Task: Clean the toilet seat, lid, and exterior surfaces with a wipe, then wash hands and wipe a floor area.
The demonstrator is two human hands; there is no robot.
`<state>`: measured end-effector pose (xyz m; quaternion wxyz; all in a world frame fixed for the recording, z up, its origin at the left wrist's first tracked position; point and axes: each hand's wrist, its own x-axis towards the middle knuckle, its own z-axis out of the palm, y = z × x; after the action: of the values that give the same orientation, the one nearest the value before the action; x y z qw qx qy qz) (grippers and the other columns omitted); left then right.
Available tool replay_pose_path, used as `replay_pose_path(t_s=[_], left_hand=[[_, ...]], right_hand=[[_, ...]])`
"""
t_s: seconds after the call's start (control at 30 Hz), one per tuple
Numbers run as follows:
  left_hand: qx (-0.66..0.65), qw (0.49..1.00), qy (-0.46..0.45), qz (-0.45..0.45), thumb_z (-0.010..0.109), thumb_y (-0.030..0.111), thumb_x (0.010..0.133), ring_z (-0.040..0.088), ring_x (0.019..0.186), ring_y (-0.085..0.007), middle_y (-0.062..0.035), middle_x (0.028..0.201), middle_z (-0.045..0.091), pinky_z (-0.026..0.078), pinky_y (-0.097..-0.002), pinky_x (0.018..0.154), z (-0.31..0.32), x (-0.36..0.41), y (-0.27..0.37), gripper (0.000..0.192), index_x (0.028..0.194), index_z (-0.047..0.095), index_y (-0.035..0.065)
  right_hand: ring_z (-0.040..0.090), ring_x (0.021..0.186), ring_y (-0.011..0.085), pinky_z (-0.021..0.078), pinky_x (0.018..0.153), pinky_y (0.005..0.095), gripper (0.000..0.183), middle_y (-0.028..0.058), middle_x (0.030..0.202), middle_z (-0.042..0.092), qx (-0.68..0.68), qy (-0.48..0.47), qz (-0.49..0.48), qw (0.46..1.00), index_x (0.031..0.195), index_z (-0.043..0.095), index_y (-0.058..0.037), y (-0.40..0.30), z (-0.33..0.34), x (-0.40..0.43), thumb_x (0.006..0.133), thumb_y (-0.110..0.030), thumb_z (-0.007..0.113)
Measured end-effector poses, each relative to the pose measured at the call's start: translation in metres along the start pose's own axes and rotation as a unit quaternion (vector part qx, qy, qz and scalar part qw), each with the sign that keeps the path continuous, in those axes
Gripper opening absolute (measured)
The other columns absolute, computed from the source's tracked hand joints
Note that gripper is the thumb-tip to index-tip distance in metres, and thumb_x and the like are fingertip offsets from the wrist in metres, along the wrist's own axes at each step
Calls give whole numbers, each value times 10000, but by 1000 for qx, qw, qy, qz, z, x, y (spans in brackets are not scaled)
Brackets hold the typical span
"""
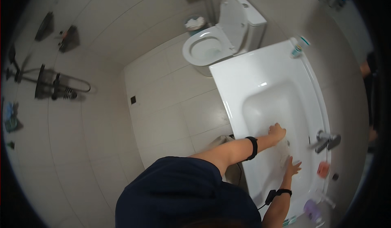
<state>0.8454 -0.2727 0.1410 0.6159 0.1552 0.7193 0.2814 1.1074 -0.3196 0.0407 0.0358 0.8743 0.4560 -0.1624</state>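
Both of my hands are down inside a white washbasin (256,75). My left hand (277,132) is bent over with its fingers curled; whether anything is in it is hidden. Nearer the basin's right part, my right hand (294,167) has its fingers spread, with nothing seen between them. A pale, translucent patch (284,156) lies between the hands on the basin floor; I cannot tell if it is foam, water or wet cloth. A metal drain (288,143) shows beside it. The metal faucet (325,142) stands on the rim beyond my hands.
Along the rim are a reddish soap dish (323,169), a purple pump bottle (313,210) and a small container (296,51). Left of the basin stand a toilet (207,48) with its lid raised and a waste bin (195,25). Black straps with a cable circle my arms.
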Motion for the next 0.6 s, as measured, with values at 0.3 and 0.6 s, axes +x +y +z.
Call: replay_pose_path(t_s=[0.3, 0.6], left_hand=[[6, 994, 100, -39, 509, 216, 754, 378, 1103, -418, -244, 1198, 366, 370, -452, 901, 23, 49, -26, 464, 1154, 405, 4], [448, 872, -80, 179, 531, 128, 756, 482, 997, -383, -240, 1091, 482, 422, -449, 815, 16, 59, -30, 321, 1036, 531, -27]], right_hand=[[303, 1215, 326, 205, 986, 468, 690, 136, 1306, 345, -165, 58, -209, 962, 1340, 236, -97, -126, 24, -41, 818, -502, 434], [476, 1075, 247, 398, 826, 453, 435, 55, 1190, 496, 0, 209, -301, 931, 1184, 475, -154, -91, 64, -9, 831, -407, 455]])
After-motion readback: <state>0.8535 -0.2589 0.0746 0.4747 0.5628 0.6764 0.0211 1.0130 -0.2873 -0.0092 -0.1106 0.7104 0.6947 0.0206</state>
